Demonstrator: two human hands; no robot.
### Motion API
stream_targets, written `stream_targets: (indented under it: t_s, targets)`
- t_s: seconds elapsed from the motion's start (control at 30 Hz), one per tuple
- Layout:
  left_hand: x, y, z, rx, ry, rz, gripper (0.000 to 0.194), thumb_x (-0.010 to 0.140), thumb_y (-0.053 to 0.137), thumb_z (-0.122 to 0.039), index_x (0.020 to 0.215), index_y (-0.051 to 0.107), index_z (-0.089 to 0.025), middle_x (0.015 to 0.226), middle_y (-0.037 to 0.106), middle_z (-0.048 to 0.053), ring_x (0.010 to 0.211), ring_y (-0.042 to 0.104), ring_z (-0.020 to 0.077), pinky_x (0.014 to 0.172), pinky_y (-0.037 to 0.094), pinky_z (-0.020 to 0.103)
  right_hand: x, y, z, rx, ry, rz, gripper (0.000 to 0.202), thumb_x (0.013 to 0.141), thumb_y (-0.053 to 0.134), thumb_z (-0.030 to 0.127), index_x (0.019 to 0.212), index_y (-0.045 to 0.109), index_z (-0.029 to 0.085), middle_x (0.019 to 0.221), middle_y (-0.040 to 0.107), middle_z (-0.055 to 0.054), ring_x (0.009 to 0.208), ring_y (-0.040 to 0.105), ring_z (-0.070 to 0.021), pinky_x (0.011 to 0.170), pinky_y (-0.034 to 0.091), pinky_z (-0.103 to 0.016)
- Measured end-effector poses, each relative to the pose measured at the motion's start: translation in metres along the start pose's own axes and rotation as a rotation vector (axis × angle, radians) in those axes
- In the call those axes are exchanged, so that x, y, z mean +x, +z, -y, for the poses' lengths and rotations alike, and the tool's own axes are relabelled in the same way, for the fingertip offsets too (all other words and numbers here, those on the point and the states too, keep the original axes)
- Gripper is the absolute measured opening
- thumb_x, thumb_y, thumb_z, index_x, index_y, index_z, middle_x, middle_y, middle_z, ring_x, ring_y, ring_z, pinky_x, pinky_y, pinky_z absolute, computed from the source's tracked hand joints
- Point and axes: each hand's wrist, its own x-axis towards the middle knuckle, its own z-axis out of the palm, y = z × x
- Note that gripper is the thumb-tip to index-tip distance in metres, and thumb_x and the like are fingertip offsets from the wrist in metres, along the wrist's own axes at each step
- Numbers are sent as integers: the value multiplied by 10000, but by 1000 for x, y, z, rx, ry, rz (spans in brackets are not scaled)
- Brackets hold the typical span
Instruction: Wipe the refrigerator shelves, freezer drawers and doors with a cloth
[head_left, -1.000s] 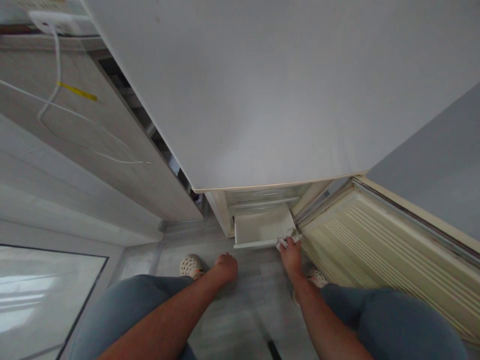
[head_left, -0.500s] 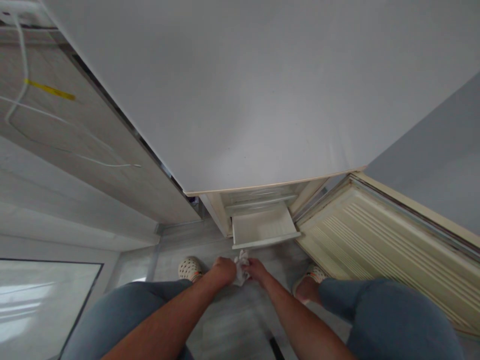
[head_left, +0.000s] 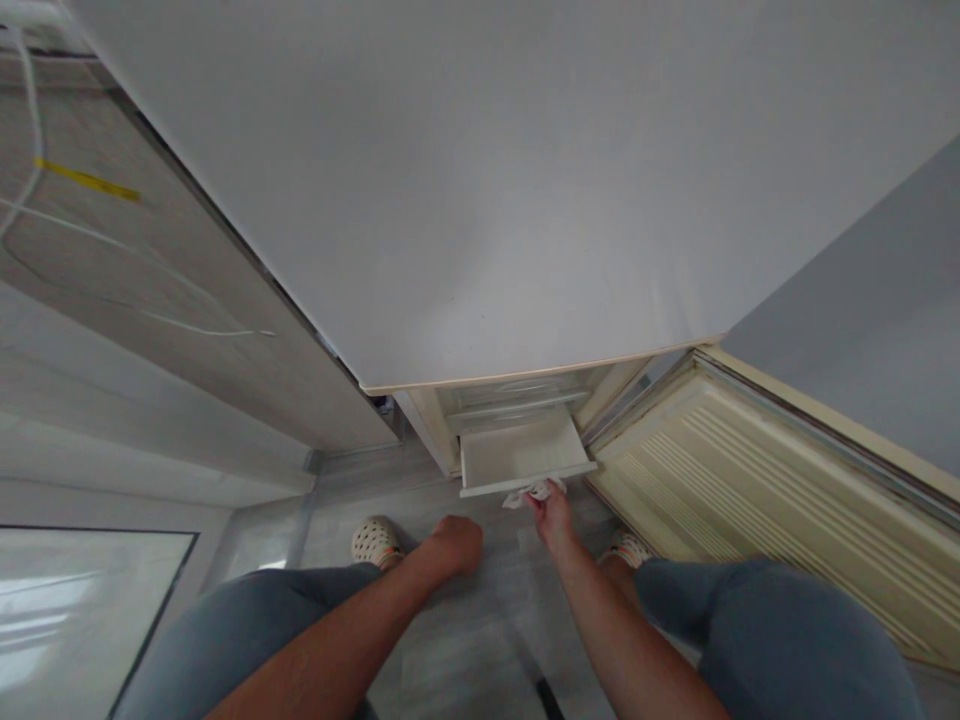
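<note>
My right hand (head_left: 553, 516) is closed on a crumpled white cloth (head_left: 517, 499), which touches the front edge of a pulled-out white drawer (head_left: 517, 455). The drawer sits low inside an open white refrigerator-like cabinet (head_left: 480, 200). To the left, my left hand (head_left: 459, 545) is a closed fist above the floor, apart from the cloth. Its fingertips and palm are hidden, so anything inside it does not show.
An open cream-coloured door (head_left: 742, 470) with a ribbed inner side stands at the right. Light clogs (head_left: 377, 541) are on my feet on the grey floor (head_left: 450, 640). A blurred dark-handled object (head_left: 549, 697) shows low in view. White cables (head_left: 34, 100) hang at the left.
My right hand has moved forward and right with the cloth, up to the drawer front. My left hand has let go of the cloth and shifted slightly right.
</note>
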Motion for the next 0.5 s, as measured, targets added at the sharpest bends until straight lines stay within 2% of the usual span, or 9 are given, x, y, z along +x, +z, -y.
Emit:
stream_targets:
  t_s: [0.13, 0.27, 0.37, 0.5]
  targets:
    - [3, 6, -1, -7, 26, 23, 419, 1020, 683, -235, 1350, 872, -60, 1368, 842, 321, 1286, 839, 475, 1094, 704, 539, 18, 45, 23, 154, 5, 8, 342, 745, 807, 396, 1003, 602, 306, 949, 813, 10, 993, 811, -233, 860, 741, -398]
    - [5, 10, 0, -15, 51, 40, 416, 1017, 694, -266, 1347, 871, -86, 1361, 850, 310, 1286, 842, 468, 1077, 698, 532, 37, 76, 45, 182, 62, -80, 258, 788, 791, 291, 1005, 650, 283, 887, 792, 38, 880, 773, -206, 725, 720, -338]
    - [4, 10, 1, -18, 68, 38, 420, 1041, 676, -291, 1364, 863, -99, 1383, 845, 306, 1295, 841, 465, 1080, 701, 545, 40, 80, 43, 152, 75, -128, 205, 847, 759, 285, 1023, 655, 285, 885, 774, 44, 865, 761, -203, 698, 720, -336]
    - [3, 9, 0, -16, 79, 40, 422, 1058, 673, -303, 1371, 857, -88, 1389, 839, 311, 1302, 838, 475, 1097, 701, 565, 35, 61, 13, 103, 122, -293, 151, 927, 731, 337, 1045, 651, 286, 941, 766, 20, 890, 759, -216, 721, 735, -377]
